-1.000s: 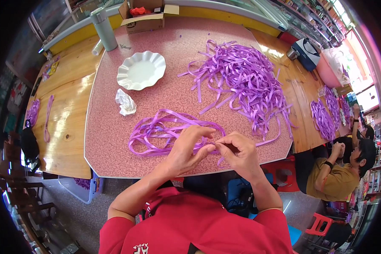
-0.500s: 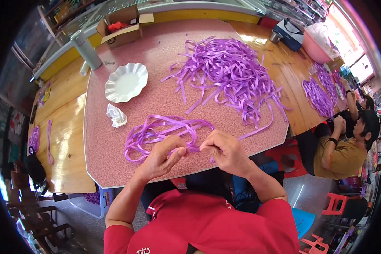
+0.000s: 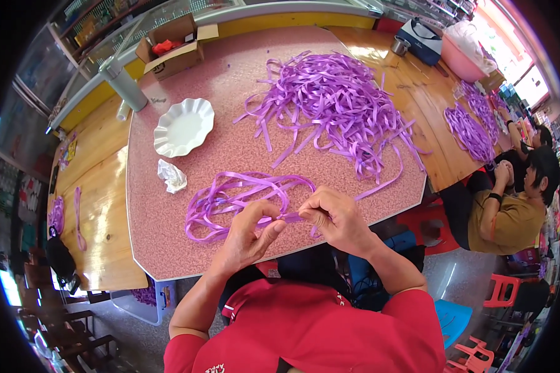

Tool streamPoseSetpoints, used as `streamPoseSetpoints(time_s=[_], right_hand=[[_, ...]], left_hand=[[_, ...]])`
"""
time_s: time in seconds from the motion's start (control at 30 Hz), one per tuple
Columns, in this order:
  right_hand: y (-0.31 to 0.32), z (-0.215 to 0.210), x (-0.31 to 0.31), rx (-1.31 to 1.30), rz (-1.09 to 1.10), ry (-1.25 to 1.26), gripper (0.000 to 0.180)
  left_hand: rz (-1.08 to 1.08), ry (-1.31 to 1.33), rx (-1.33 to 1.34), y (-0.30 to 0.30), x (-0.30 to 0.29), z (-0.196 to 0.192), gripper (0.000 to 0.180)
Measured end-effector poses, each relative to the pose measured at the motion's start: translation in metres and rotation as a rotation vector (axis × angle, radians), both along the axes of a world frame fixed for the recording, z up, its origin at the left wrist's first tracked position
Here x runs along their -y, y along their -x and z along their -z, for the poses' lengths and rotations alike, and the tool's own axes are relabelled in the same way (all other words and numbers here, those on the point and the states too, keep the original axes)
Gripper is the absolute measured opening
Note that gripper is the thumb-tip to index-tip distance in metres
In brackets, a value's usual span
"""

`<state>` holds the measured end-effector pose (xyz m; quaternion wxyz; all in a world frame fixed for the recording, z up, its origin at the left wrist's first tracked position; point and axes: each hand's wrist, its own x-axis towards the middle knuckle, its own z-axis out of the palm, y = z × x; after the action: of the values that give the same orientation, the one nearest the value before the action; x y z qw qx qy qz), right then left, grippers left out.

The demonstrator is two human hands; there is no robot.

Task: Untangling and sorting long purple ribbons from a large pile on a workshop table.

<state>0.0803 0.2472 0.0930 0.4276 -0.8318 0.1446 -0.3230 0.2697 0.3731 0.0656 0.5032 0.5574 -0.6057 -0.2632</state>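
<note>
A short flat span of purple ribbon (image 3: 290, 217) runs between my two hands, just above the table's near edge. My left hand (image 3: 250, 236) is closed, its thumb and fingers gripping the ribbon. My right hand (image 3: 335, 222) pinches the same ribbon between thumb and bent forefinger. Beyond and to the left of my fingers, loose loops of purple ribbon (image 3: 230, 202) lie on the pink speckled table (image 3: 162, 230). One strand trails off past my right hand toward the big tangled ribbon pile (image 3: 336, 99) at the far right. My palms hide part of the strand.
A white scalloped dish (image 3: 184, 127) and a crumpled tissue (image 3: 172, 176) are left of the loops. Further back stand a grey-green bottle (image 3: 123, 84) and an open cardboard box (image 3: 175, 59). At the right, a seated co-worker (image 3: 510, 214) is near more ribbon bundles (image 3: 470, 132).
A little more ribbon shows between my fingertips, and my left thumb has come up against it. The view has tilted slightly. The co-worker's hands are lower.
</note>
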Motion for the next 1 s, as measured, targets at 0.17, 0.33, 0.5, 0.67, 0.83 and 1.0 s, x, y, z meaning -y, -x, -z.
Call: streamPoseSetpoints(time_s=[0.17,0.33,0.5,0.67,0.83,1.0], right_hand=[[0.002,0.007,0.0,0.002,0.019,0.005,0.007],[-0.007,0.018,-0.009,0.067,-0.069,-0.006,0.008],[-0.011,0.026,-0.017,0.056,-0.058,-0.065,0.009],[-0.022,0.036,-0.028,0.082,-0.071,0.013,0.009],[-0.019,0.047,-0.026,0.057,-0.079,-0.068,0.007],[0.028,0.04,0.022,0.068,0.203,0.193,0.022]], left_hand=[[-0.014,0.015,0.055,0.001,0.002,0.003,0.014],[0.102,-0.164,-0.079,-0.028,-0.014,0.014,0.009],[-0.139,0.07,-0.076,-0.009,-0.014,-0.006,0.026],[0.109,0.006,0.365,-0.017,-0.016,-0.008,0.021],[0.169,-0.045,0.289,-0.026,-0.028,-0.001,0.02],[-0.067,-0.197,0.099,-0.045,-0.057,0.014,0.037]])
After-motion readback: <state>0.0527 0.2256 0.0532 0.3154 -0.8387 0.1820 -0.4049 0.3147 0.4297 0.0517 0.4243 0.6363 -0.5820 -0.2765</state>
